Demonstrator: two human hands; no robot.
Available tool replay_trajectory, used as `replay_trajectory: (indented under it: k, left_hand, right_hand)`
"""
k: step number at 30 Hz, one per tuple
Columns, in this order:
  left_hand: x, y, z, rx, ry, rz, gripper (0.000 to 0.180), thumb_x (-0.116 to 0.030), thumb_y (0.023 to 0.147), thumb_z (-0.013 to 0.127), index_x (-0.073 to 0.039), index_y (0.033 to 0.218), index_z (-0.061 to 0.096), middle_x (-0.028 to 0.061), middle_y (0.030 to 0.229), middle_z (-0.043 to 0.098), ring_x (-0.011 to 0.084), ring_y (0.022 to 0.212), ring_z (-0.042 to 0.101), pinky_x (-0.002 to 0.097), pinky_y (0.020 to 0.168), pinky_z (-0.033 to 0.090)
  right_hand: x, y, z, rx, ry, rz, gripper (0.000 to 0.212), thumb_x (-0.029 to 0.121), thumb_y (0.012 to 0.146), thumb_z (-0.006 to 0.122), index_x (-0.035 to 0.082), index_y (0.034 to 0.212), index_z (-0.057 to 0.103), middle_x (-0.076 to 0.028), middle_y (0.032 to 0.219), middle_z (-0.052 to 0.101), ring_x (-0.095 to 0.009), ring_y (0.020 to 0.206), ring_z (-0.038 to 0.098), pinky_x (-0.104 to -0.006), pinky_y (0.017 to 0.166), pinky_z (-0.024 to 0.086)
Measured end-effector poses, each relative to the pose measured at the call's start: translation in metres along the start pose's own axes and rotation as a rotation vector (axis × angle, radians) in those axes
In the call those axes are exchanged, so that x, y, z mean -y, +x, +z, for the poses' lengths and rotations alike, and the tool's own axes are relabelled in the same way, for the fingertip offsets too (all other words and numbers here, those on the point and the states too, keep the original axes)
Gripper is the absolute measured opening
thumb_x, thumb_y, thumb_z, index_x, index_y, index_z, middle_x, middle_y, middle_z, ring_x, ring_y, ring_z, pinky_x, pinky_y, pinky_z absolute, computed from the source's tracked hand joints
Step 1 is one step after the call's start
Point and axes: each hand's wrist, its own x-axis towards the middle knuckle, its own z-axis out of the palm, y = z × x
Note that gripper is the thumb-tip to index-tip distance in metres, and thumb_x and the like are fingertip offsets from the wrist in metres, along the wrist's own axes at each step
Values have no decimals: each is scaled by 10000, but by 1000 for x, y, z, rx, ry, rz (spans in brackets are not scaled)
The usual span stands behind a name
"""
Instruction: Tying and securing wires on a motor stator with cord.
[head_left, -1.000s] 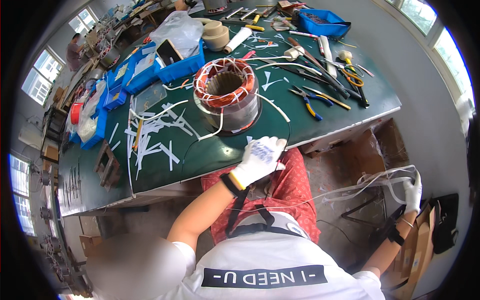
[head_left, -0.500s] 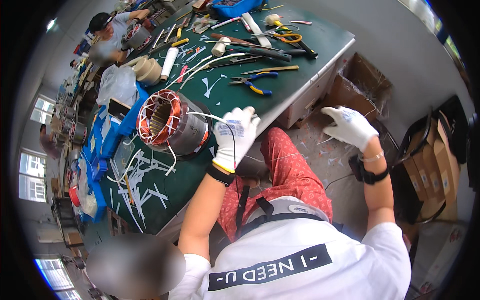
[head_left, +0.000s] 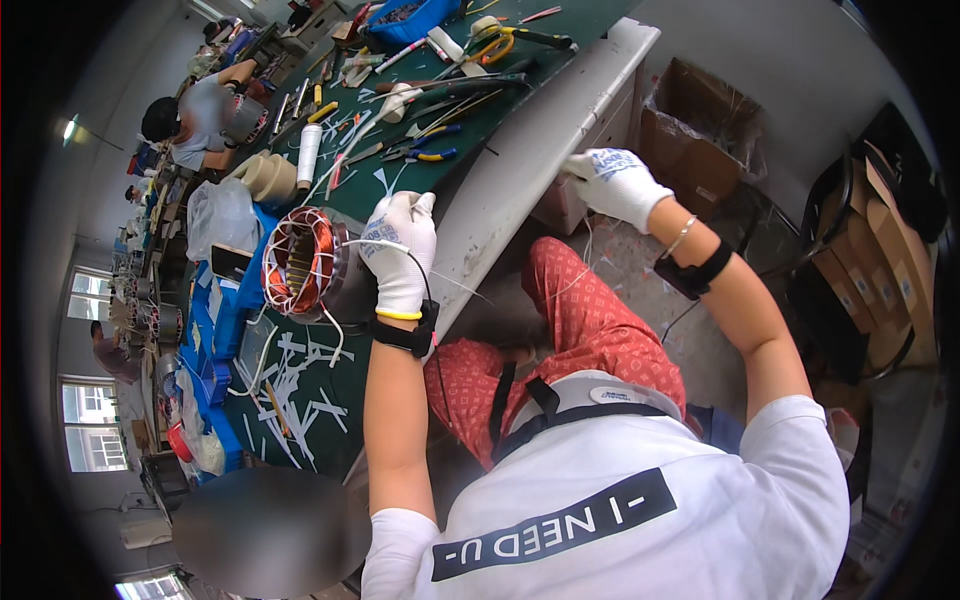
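Observation:
A wound motor stator (head_left: 300, 262) with copper coils laced in white cord stands on the green bench top, its bore tilted toward me. Beside it, my left hand (head_left: 400, 245) in a white glove has its fingers curled closed at the bench's near side; what they hold is hidden. A white sleeve or cord (head_left: 368, 243) runs from the stator across that hand. My right hand (head_left: 618, 188), also gloved, pinches its fingers at the outer edge of a pale panel (head_left: 545, 150). Thin white thread (head_left: 588, 238) hangs just below it; I cannot tell whether the fingers hold it.
Pliers (head_left: 435, 155), a white mallet (head_left: 397, 100), scissors (head_left: 493, 45) and other hand tools lie farther back. White strips (head_left: 290, 385) litter the bench near a blue tray (head_left: 225, 345). A cardboard box (head_left: 690, 135) stands right. Another person (head_left: 200, 125) works at the far left.
My view has shifted, and a wider pale panel shows along the bench's near side. My right hand has come left to its edge, its fingers closing. My left hand has curled beside the stator.

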Motion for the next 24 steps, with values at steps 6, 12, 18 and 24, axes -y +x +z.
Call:
replay_trajectory:
  k: [6, 12, 18, 24]
  left_hand:
    - [-10, -3, 6, -9, -13, 11, 218, -299, 853, 696, -82, 839, 697, 153, 802, 676, 347, 730, 651, 439, 648, 501]
    - [-12, -11, 3, -5, -52, 38, 198, -267, 834, 720, -69, 823, 706, 145, 772, 667, 327, 709, 648, 411, 626, 497]
    - [-25, -26, 16, 79, -205, 58, 170, -241, 827, 706, -72, 818, 696, 131, 760, 661, 318, 714, 651, 421, 640, 501]
    - [-32, -54, 2, 261, -355, 14, 455, -377, 817, 716, -121, 1187, 648, 99, 802, 607, 290, 763, 636, 391, 669, 508]
  right_hand:
    - [28, 67, 25, -144, -133, -138, 490, 444, 922, 534, 98, 1259, 622, -153, 1139, 640, -354, 1163, 516, -450, 1002, 405]
    - [24, 64, 43, -212, -170, -179, 759, 642, 819, 570, 60, 1305, 590, -207, 1172, 625, -381, 1200, 476, -465, 1037, 372]
    - [-2, 43, 50, -352, -336, -571, 450, 341, 728, 715, 109, 1112, 687, -80, 925, 665, -269, 948, 576, -389, 861, 467]
    - [19, 2, 29, -411, -22, -565, 129, 211, 773, 685, 155, 879, 734, -70, 772, 674, -272, 751, 631, -416, 709, 492]
